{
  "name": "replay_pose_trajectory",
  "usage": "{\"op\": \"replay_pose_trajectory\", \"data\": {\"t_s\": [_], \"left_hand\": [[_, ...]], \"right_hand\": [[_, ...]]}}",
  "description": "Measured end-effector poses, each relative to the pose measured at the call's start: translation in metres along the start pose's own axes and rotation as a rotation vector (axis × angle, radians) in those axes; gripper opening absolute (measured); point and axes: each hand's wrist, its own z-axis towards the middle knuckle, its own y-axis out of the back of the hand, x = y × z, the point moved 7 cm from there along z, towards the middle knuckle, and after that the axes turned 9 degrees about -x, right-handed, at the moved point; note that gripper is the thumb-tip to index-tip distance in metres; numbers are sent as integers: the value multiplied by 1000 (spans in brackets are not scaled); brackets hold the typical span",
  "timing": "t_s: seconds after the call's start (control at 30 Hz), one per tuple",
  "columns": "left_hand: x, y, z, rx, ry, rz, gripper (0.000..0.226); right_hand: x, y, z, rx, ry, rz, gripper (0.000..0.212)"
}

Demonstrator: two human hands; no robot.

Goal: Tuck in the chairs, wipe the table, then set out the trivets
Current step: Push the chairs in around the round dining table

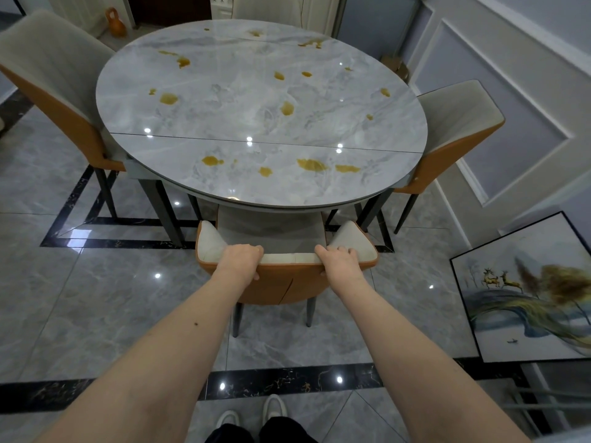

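Both hands grip the top edge of the near chair's backrest (287, 259), the left hand (241, 259) and right hand (339, 260) each with fingers curled over it. The chair's seat sits partly under the round marble table (224, 190), whose top carries many yellow-brown spills (311, 164). Two more chairs flank the table, left chair (57, 78) and right chair (460, 123).

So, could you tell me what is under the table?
The near chair's seat sits partly under the table, both hands gripping its backrest. Dark table legs show too. The top hides everything farther in.
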Motion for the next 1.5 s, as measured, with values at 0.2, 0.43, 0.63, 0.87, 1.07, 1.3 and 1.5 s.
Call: {"op": "replay_pose_trajectory", "data": {"t_s": [0.2, 0.43, 0.63, 0.87, 1.07, 1.3, 1.5], "left_hand": [[-3, 2, -3, 59, 69, -49, 45], [-25, 17, 1, 179, 86, -143, 55], [-82, 42, 16, 107, -46, -250, 48], [-188, 85, 60, -5, -171, -291, 45], [-293, 111, 111, -43, -215, -312, 39], [-400, 138, 172, -26, -274, -307, 38], [-472, 159, 259, 2, -314, -322, 33]], "right_hand": [[0, 5, -7, -34, 11, 24, 49], [-7, 15, -14, -39, 40, 41, 57], [-54, 26, -25, -90, -29, 45, 49], [-173, 34, -32, -144, -166, 96, 51], [-287, 45, -31, -127, -198, 85, 53], [-414, 59, -24, -109, -281, 89, 55], [-511, 58, 17, -100, -338, 86, 58]]}}
